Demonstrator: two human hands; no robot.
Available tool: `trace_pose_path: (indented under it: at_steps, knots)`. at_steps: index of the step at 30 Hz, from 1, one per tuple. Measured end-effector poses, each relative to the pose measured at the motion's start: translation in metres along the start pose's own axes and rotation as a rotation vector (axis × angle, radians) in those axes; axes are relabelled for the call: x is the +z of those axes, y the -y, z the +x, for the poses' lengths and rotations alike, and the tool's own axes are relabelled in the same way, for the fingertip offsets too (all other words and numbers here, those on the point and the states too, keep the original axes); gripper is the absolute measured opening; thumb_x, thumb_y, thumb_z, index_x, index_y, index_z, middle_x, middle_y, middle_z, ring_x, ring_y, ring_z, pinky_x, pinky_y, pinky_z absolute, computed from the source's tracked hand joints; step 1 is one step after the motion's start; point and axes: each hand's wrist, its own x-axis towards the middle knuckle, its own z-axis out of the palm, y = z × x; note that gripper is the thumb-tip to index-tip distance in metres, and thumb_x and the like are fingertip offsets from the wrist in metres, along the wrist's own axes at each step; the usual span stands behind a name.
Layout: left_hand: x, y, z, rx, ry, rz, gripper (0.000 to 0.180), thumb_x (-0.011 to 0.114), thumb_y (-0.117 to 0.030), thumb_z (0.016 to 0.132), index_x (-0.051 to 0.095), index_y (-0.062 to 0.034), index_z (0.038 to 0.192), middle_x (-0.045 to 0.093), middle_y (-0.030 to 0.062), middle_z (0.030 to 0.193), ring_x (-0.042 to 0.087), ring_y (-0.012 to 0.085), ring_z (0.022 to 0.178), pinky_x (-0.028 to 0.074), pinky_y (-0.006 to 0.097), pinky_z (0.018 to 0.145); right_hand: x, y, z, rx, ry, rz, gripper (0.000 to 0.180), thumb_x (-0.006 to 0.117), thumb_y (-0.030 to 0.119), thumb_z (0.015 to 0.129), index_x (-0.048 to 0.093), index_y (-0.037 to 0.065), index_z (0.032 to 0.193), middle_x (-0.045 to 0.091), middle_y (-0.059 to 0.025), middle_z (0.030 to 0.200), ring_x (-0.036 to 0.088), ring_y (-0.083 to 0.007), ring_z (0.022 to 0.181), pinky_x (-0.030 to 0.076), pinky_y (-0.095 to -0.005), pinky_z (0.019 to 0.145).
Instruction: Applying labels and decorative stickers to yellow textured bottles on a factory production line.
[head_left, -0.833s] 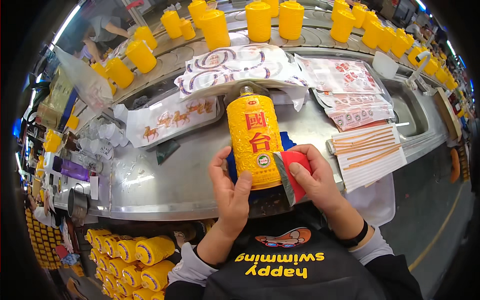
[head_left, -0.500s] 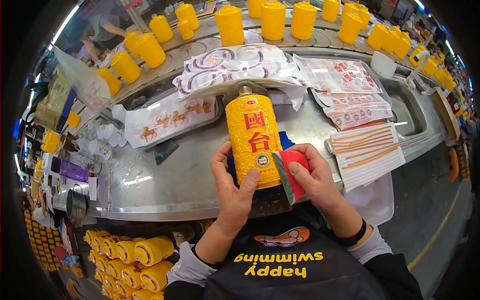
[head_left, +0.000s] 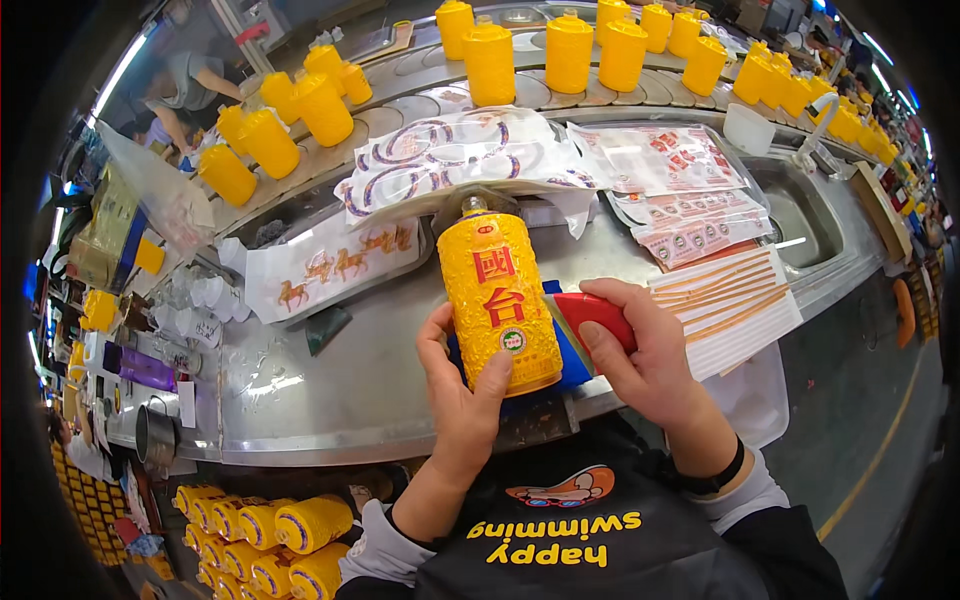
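A yellow embossed bottle (head_left: 497,285) with red lettering and a small round green-and-white decal lies tilted in front of me, its clear neck pointing away. My left hand (head_left: 452,395) wraps its lower left side, thumb on the front near the round decal. A red scraper (head_left: 605,318) with a dark grey edge is gripped in my right hand (head_left: 645,365). Its edge is beside the bottle's right side; whether it touches, I cannot tell. Partly hidden beneath the bottle is something blue (head_left: 573,366), perhaps a cloth or pad.
Decal sheets with purple rings (head_left: 440,165), orange horses (head_left: 345,263) and red designs (head_left: 665,160) surround the bottle. Gold strips (head_left: 730,300) lie right, by a sink (head_left: 800,210). Yellow bottles (head_left: 490,65) stand along a conveyor; others (head_left: 312,522) are stacked lower left. A person (head_left: 195,88) works upper left.
The scraper has moved up along the bottle's right side, away from the lower corner, and turned. My left hand keeps its hold. The whole view has shifted slightly.
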Motion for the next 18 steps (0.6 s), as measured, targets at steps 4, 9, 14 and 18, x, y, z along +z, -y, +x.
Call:
trace_pose_path:
  at_steps: [4, 9, 14, 18]
  knots:
    - [0.002, 0.001, 0.002, 0.007, 0.002, 0.001, 0.068, 0.065, -0.021, 0.088, 0.026, 0.0033, 0.138, 0.038, 0.0169, 0.133, 0.038, 0.0234, 0.126, 0.028, 0.036, 0.109, 0.012, -0.007, 0.0, -0.183, -0.068, -0.122, 0.039, 0.06, -0.006, 0.083, 0.056, -0.001, 0.122, 0.06, -0.0233, 0.114, 0.061, -0.037, 0.1, 0.05, -0.0405, 0.087]
    - [0.002, -0.001, 0.002, 0.0, -0.001, 0.014, 0.067, 0.065, -0.021, 0.09, 0.026, 0.0028, 0.139, 0.037, 0.016, 0.133, 0.038, 0.0227, 0.127, 0.029, 0.035, 0.109, 0.024, -0.014, -0.003, -0.298, 0.077, -0.186, 0.055, 0.057, -0.009, 0.078, 0.057, 0.009, 0.13, 0.049, -0.0276, 0.13, 0.055, -0.0419, 0.111, 0.046, -0.0411, 0.098]
    - [-0.001, 0.001, 0.002, 0.008, 0.009, -0.01, 0.062, 0.061, -0.021, 0.093, 0.027, 0.0029, 0.139, 0.038, 0.016, 0.135, 0.038, 0.0221, 0.127, 0.029, 0.035, 0.109, 0.021, -0.008, 0.001, -0.406, 0.157, -0.43, 0.056, 0.062, -0.001, 0.074, 0.06, 0.014, 0.128, 0.049, -0.0264, 0.131, 0.053, -0.0402, 0.113, 0.046, -0.0438, 0.099]
    - [-0.01, 0.007, 0.0, 0.007, 0.058, -0.28, 0.053, 0.051, -0.018, 0.098, 0.027, 0.0032, 0.14, 0.038, 0.0156, 0.138, 0.036, 0.0222, 0.129, 0.026, 0.034, 0.111, 0.023, -0.01, 0.0, -0.396, 0.152, -0.412, 0.052, 0.061, -0.001, 0.075, 0.062, 0.013, 0.125, 0.05, -0.0253, 0.13, 0.054, -0.0402, 0.112, 0.045, -0.0441, 0.099]
